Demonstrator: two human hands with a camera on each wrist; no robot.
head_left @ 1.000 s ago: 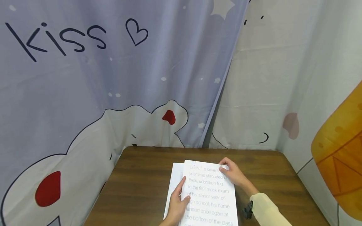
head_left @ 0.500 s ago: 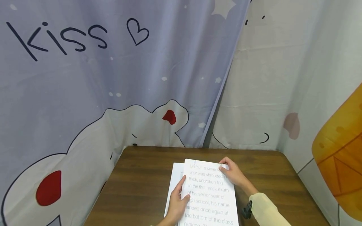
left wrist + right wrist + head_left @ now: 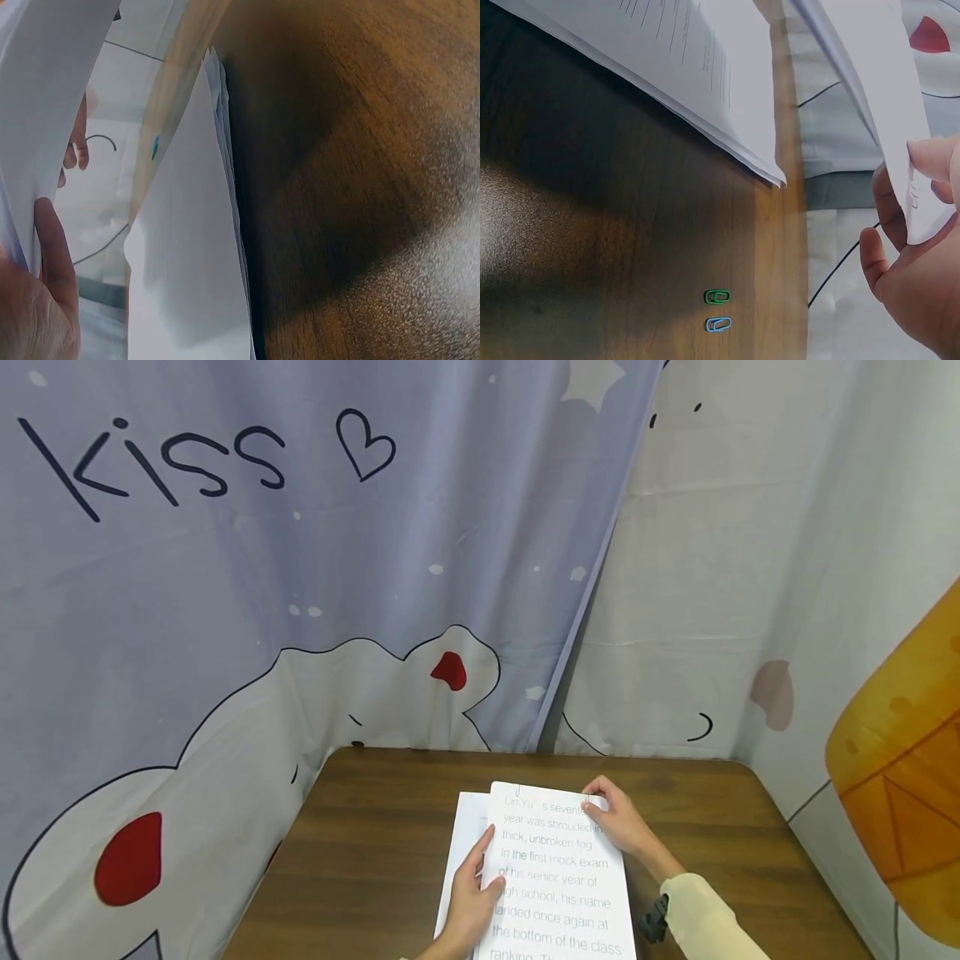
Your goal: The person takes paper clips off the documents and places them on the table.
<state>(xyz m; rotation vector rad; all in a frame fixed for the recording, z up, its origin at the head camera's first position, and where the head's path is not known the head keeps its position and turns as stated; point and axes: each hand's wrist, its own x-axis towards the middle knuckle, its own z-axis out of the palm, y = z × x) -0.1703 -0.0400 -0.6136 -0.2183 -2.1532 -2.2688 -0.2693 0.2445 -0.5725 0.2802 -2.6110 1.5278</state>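
Note:
My left hand [image 3: 471, 902] grips the left edge of a printed sheaf of paper [image 3: 558, 881], thumb in front and fingers behind. At its top right corner my right hand [image 3: 618, 818] pinches the same sheaf. The sheaf is raised and tilted above the table, its large text facing me. A paper clip [image 3: 517, 791] sits on its top edge at the left. Beneath lies a second stack of white paper [image 3: 459, 852]; in the left wrist view this stack [image 3: 191, 217] shows several loose layers. Lines of print mark the stack [image 3: 727, 82] in the right wrist view.
On the brown wooden table [image 3: 360, 860] lie a green paper clip [image 3: 718, 297] and a blue paper clip [image 3: 718, 324], apart from the stack. A printed curtain [image 3: 420, 543] hangs behind the table's far edge. A dark device [image 3: 656, 918] is on the right wrist.
The held sheaf has risen very slightly, so a bit more of its bottom line of text shows. Both hands keep the same grip and nearly the same place.

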